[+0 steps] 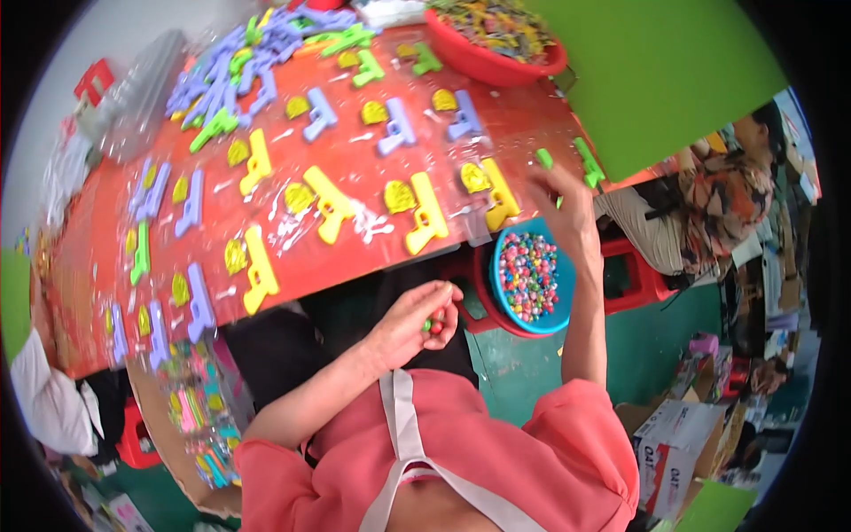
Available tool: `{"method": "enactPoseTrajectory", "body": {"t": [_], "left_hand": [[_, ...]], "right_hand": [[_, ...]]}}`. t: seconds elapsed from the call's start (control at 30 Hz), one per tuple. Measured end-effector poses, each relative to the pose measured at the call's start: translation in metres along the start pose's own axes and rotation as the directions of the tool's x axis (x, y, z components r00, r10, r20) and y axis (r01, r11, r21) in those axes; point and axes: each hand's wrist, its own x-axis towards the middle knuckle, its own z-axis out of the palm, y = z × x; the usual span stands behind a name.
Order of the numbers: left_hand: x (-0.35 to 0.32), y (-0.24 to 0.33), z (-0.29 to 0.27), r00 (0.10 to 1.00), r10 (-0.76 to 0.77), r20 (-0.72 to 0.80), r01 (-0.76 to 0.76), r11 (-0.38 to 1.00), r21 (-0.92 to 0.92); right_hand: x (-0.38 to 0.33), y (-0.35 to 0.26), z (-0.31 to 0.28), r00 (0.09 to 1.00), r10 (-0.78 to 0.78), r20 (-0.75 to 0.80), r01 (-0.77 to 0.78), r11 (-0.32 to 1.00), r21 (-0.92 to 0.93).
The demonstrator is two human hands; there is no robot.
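Observation:
Near my lap, my left hand [417, 324] is curled around a few small coloured balls [435, 326], red and green ones showing between the fingers. My right hand [566, 197] hangs over the table's right end, blurred, its fingers beside a small green piece [543, 159]; whether it grips anything is unclear. Below it a blue basin [570, 306] holds many shiny balls of mixed colours. Rows of toy pistols lie on the red table [355, 275], including a yellow toy pistol [427, 215] and a purple toy pistol [396, 129], with yellow bundles [400, 196] beside many of them.
Purple and green toy pistols are heaped [257, 58] at the back left. A red basin [532, 75] of yellowish packets stands at the back right, near a green board [665, 80]. Another person [722, 199] sits at the right. Red stools [634, 275] and cardboard boxes [678, 443] stand around.

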Motion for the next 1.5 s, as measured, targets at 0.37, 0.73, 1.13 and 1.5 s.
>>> {"method": "enactPoseTrajectory", "body": {"t": [0.37, 0.73, 1.13, 1.5], "left_hand": [[-0.07, 0.012, -0.05, 0.964, 0.217, -0.154, -0.242, 0.956, -0.165], [-0.081, -0.01, -0.088, 0.94, 0.204, -0.272, -0.253, 0.954, -0.16], [-0.076, -0.013, -0.094, 0.943, 0.22, -0.248, -0.266, 0.949, -0.17], [-0.068, -0.019, -0.096, 0.948, 0.211, -0.24, -0.259, 0.948, -0.186]], "right_hand": [[0.027, -0.099, 0.108, 0.833, -0.498, 0.239, 0.482, 0.867, 0.128], [-0.029, -0.103, 0.139, 0.746, -0.604, 0.28, 0.663, 0.712, -0.23], [-0.034, -0.096, 0.154, 0.786, -0.567, 0.245, 0.617, 0.698, -0.364], [-0.036, -0.108, 0.164, 0.799, -0.497, 0.34, 0.601, 0.693, -0.399]]}}
